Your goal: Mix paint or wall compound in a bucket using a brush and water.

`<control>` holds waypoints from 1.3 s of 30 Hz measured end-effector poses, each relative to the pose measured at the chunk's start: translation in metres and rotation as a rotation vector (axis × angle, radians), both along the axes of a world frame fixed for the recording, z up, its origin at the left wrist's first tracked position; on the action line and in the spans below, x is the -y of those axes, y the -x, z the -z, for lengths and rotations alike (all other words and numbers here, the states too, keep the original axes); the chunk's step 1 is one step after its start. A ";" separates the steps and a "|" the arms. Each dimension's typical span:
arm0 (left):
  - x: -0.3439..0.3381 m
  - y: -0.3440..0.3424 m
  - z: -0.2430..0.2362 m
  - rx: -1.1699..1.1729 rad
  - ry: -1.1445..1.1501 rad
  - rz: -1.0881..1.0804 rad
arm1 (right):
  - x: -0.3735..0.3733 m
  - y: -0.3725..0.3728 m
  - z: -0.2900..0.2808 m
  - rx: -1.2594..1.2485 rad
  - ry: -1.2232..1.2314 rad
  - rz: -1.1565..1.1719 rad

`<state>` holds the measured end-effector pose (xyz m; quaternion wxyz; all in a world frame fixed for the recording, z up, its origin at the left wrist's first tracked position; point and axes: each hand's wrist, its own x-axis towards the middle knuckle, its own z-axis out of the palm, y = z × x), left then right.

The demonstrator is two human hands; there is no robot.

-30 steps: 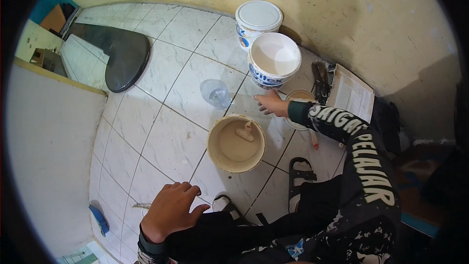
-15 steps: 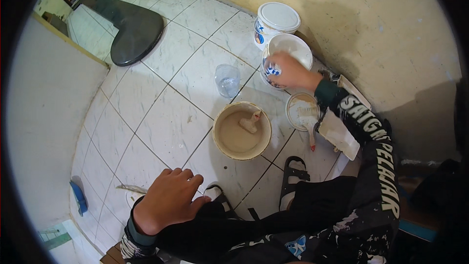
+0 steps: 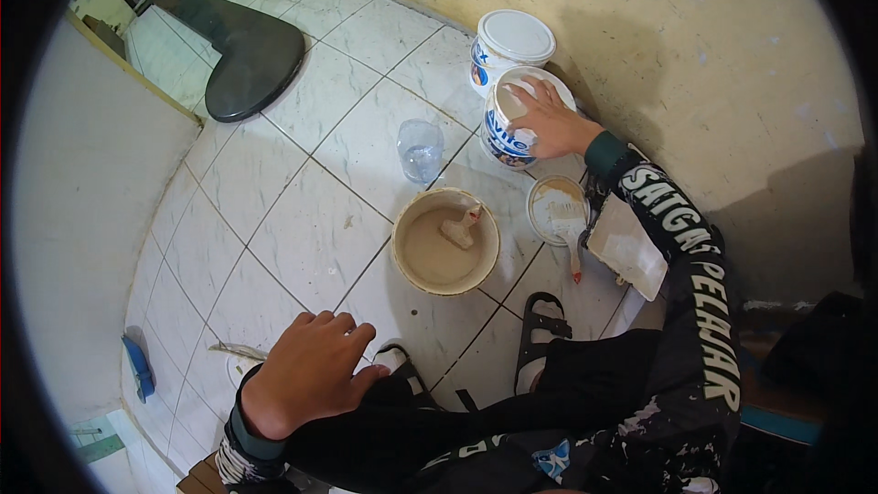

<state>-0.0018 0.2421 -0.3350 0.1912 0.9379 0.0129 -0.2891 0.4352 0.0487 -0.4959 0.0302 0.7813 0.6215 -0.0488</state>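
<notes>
My right hand (image 3: 546, 119) is over the near white paint tub (image 3: 508, 133), its fingers spread across the mouth and rim. The inside of this tub looks white. Whether the fingertips touch the rim I cannot tell. My left hand (image 3: 315, 368) rests above my left leg, palm down, thumb apart and fingers loosely bent, holding nothing. Between my feet and the tubs stands a cream bucket (image 3: 400, 261) of pale beige liquid. A paint-coated brush (image 3: 460, 229) leans inside it. On a round lid (image 3: 541, 230) to its right lies another paintbrush (image 3: 569, 230), with a red handle tip.
A lidded white tub (image 3: 517, 35) stands behind, close to the yellow wall (image 3: 677, 27). A clear plastic cup (image 3: 421, 151) of water sits beyond the bucket. A paint-smeared white tray (image 3: 629, 247) lies under my right forearm. A dark curved board (image 3: 256, 59) lies far left on the tiles.
My right hand has shifted from the near tub's side to over its mouth, and its fingers have spread. The left hand keeps its pose. The view has shifted slightly.
</notes>
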 end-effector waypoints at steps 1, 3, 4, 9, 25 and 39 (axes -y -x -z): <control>0.000 -0.001 -0.001 0.000 -0.004 0.003 | 0.006 0.000 -0.005 0.004 -0.004 -0.027; 0.003 -0.004 -0.001 -0.013 0.003 0.002 | 0.028 -0.009 -0.009 -0.057 -0.058 -0.014; 0.003 -0.005 0.000 -0.010 0.001 0.010 | 0.039 -0.013 -0.011 -0.119 -0.110 -0.007; 0.004 -0.008 0.006 -0.011 -0.006 -0.007 | 0.072 -0.049 -0.043 -0.131 -0.474 0.311; 0.007 -0.024 0.010 -0.043 -0.018 0.004 | 0.093 -0.047 0.027 -0.076 -0.093 0.520; 0.002 -0.031 0.016 -0.010 0.007 -0.009 | 0.142 -0.059 0.034 -0.157 -0.199 0.557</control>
